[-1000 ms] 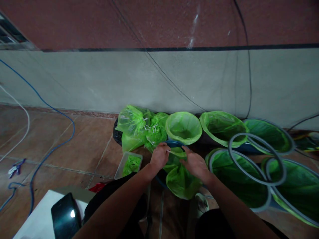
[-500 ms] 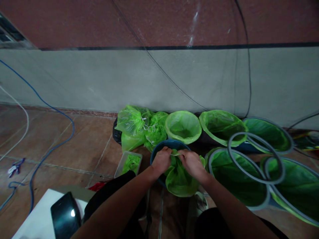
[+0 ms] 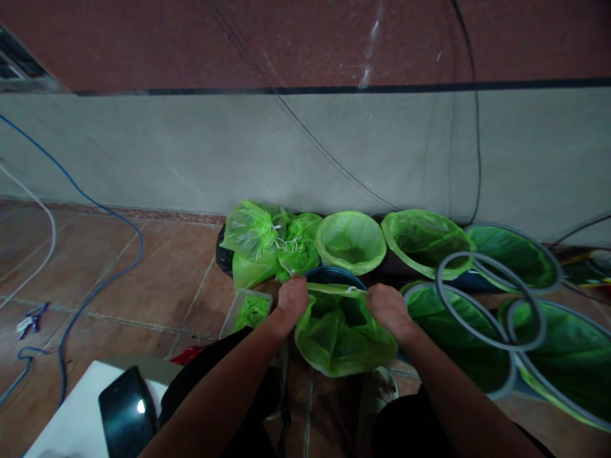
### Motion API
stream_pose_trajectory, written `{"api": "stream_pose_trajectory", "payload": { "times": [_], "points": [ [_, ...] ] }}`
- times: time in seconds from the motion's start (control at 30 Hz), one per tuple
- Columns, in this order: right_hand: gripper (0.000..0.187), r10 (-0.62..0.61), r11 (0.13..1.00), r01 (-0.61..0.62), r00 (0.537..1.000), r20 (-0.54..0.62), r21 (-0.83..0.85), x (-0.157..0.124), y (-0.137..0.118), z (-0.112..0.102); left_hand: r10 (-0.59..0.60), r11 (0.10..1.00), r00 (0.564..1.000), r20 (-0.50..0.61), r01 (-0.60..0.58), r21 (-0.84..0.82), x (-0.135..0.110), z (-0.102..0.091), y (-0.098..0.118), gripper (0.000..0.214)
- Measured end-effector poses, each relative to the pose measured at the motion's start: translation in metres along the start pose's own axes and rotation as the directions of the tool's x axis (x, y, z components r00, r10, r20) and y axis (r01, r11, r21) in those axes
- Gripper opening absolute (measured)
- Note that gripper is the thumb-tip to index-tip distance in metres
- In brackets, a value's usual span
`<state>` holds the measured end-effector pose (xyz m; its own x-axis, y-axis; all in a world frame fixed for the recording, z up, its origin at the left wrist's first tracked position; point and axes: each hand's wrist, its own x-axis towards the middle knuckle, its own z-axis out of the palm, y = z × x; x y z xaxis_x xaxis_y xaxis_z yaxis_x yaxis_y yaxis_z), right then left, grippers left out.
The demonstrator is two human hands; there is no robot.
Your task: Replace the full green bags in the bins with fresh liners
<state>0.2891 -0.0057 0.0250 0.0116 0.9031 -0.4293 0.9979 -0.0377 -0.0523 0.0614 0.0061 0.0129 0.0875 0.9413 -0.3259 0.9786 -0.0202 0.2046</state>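
My left hand and my right hand each grip the rim of a thin green plastic bag. The bag's mouth is stretched wide between them over a dark blue round pot. The bag's body hangs down in front of the pot, towards me. Both hands are closed on the plastic.
Two bag-lined pots stand along the grey wall. Tied green bags and a clear tray of green stuff lie at the left. Grey rings and lined tubs fill the right. Blue cable crosses the tiled floor.
My hands were close together at the bag's mouth. They have moved apart and pulled the bag open wide over the blue pot.
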Motion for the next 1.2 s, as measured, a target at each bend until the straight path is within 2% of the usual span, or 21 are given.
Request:
{"api": "stream_pose_trajectory", "payload": {
  "times": [0.07,0.13,0.23,0.27,0.3,0.33,0.4,0.43,0.5,0.63,0.73,0.8,0.9,1.03,1.1,1.2],
  "points": [
    [0.03,0.025,0.999,-0.026,0.999,0.044,0.018,-0.002,0.0,0.0,-0.001,0.999,1.0,0.008,0.001,-0.043,0.001,0.001,0.0,0.034],
    [0.032,0.025,0.999,-0.026,0.999,0.022,0.041,-0.006,-0.004,0.0,0.015,0.996,1.0,0.024,-0.013,-0.085,0.001,0.001,0.002,0.033],
    [0.071,-0.048,0.997,0.056,0.989,-0.14,0.054,-0.011,-0.015,0.0,0.081,0.985,0.996,0.022,-0.077,-0.152,-0.001,0.002,0.009,0.032],
    [0.079,-0.09,0.993,0.103,0.978,-0.189,0.055,-0.012,-0.018,0.0,0.126,0.976,0.992,0.012,-0.122,-0.18,-0.002,0.002,0.012,0.032],
    [0.078,-0.144,0.985,0.16,0.966,-0.216,0.059,-0.012,-0.021,0.001,0.184,0.962,0.983,0.0,-0.18,-0.205,-0.003,0.003,0.015,0.03],
    [0.069,-0.202,0.973,0.221,0.955,-0.217,0.067,-0.013,-0.024,0.001,0.248,0.944,0.969,-0.012,-0.244,-0.224,-0.005,0.004,0.017,0.029],
    [0.037,-0.281,0.95,0.299,0.945,-0.169,0.091,-0.013,-0.027,0.002,0.345,0.911,0.938,-0.035,-0.344,-0.228,-0.008,0.005,0.021,0.028],
    [0.026,-0.292,0.946,0.308,0.946,-0.142,0.106,-0.013,-0.027,0.002,0.355,0.911,0.934,-0.042,-0.356,-0.209,-0.009,0.004,0.021,0.028],
    [0.028,-0.269,0.951,0.282,0.957,-0.112,0.127,-0.012,-0.026,0.001,0.307,0.941,0.951,-0.037,-0.309,-0.136,-0.01,0.002,0.02,0.028],
    [0.029,-0.195,0.969,0.209,0.974,-0.116,0.128,-0.007,-0.02,-0.004,0.144,0.989,0.989,-0.026,-0.145,-0.009,-0.007,-0.003,0.01,0.03],
    [0.029,-0.151,0.978,0.161,0.985,-0.084,0.132,0.001,-0.014,-0.002,0.071,0.995,0.995,-0.066,-0.076,-0.071,-0.001,-0.005,0.001,0.034],
    [0.029,-0.166,0.965,0.176,0.984,-0.07,0.194,0.005,-0.01,0.004,-0.026,0.987,0.997,-0.071,0.014,-0.162,0.004,-0.006,-0.004,0.036],
    [0.025,-0.159,0.881,0.196,0.98,-0.121,0.43,0.01,-0.003,0.019,-0.115,0.964,0.993,-0.024,0.106,-0.246,0.01,-0.007,-0.011,0.036],
    [0.027,-0.036,0.626,0.107,0.993,-0.109,0.772,0.012,0.009,0.036,-0.125,0.952,0.992,0.001,0.12,-0.282,0.019,-0.007,-0.018,0.035],
    [0.03,0.034,0.528,0.045,0.997,-0.075,0.848,0.015,0.014,0.04,-0.136,0.948,0.991,-0.003,0.129,-0.292,0.028,-0.004,-0.018,0.034],
    [0.038,0.175,0.424,-0.016,0.982,-0.065,0.906,0.026,0.021,0.044,-0.139,0.943,0.99,-0.021,0.126,-0.308,0.045,0.001,-0.015,0.033]
  ]
}}
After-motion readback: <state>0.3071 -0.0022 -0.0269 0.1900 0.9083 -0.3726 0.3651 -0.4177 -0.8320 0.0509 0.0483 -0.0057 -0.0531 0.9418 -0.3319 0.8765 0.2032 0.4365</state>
